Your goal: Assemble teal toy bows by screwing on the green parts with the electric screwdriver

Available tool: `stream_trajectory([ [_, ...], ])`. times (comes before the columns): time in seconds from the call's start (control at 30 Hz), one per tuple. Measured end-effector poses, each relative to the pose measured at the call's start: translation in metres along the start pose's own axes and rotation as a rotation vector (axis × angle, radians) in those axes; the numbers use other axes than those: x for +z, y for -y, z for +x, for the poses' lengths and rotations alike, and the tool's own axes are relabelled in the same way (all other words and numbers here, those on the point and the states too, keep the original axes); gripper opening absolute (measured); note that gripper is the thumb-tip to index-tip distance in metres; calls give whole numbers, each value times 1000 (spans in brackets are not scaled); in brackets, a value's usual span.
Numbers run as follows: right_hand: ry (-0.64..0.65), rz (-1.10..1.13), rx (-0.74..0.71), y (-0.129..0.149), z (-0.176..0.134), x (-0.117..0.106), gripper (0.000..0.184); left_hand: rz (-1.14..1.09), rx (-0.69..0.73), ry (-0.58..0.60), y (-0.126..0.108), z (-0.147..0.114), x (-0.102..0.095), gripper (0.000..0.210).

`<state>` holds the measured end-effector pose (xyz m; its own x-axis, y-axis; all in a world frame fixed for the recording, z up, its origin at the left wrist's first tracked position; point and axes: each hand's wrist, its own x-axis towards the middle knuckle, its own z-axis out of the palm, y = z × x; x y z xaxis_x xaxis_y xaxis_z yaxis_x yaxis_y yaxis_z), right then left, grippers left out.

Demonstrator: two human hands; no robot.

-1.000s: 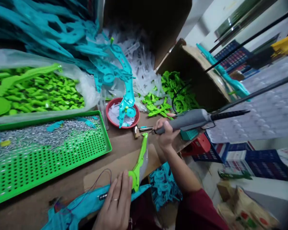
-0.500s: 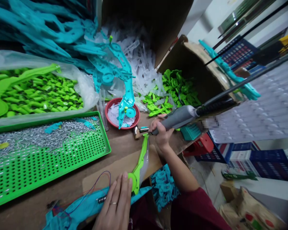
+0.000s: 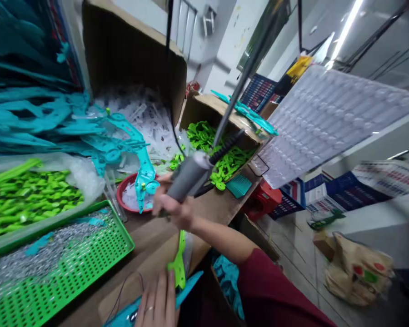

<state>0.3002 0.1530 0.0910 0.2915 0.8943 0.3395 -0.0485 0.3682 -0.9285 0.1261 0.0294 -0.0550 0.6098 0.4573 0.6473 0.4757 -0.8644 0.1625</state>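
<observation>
My right hand [image 3: 175, 210] is wrapped around a grey electric screwdriver [image 3: 187, 179], raised above the bench. Its tip is hidden by the hand and blur. Below it lies a narrow lime-green plastic part [image 3: 179, 259] with a clear piece along its side. My left hand [image 3: 158, 302], a ring on one finger, rests flat with fingers stretched out over the lower end of this green part. Beneath is a long teal plastic part [image 3: 190, 289], mostly covered by the left hand. A thin dark wire [image 3: 122, 290] loops beside that hand.
A green perforated tray [image 3: 98, 259] of screws and a bag of lime-green pieces [image 3: 37, 200] stand left. A red basket [image 3: 121, 193] holds pale pieces, with a teal frame [image 3: 143, 168] over it. Boxes behind contain clear pieces [image 3: 143, 120] and green parts [image 3: 204, 136].
My right hand has lifted the screwdriver away from the green part's upper end. The left hand stays on the parts. The whole view has swung right and tilted up.
</observation>
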Motion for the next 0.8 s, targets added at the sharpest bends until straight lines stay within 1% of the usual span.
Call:
stream_trajectory([
  [0.07,137,61,40,7,-4,45,42,12,-19,41,-8,5,-12,62],
  [0.13,235,76,82,4,-11,81,34,63,-42,82,-17,11,-26,50],
  [0.17,242,84,88,-2,-14,93,31,93,-46,86,-20,14,-31,44],
  [0.23,216,115,74,-23,-17,109,26,134,-48,108,-21,21,-35,40],
  [0.33,230,168,20,-56,-19,120,27,153,-76,127,-17,26,-36,39],
  [0.4,253,169,-14,-68,-20,122,29,143,-92,121,-17,26,-36,40],
  [0.5,231,141,-13,-73,-22,123,30,104,-80,102,-17,24,-36,40],
  [0.6,218,115,50,-74,-23,123,33,79,-72,80,-16,24,-36,40],
  [0.67,244,152,56,-75,-23,123,31,77,-66,89,-15,25,-36,40],
  [0.8,300,250,11,-78,-23,124,27,83,-55,93,-13,26,-37,40],
])
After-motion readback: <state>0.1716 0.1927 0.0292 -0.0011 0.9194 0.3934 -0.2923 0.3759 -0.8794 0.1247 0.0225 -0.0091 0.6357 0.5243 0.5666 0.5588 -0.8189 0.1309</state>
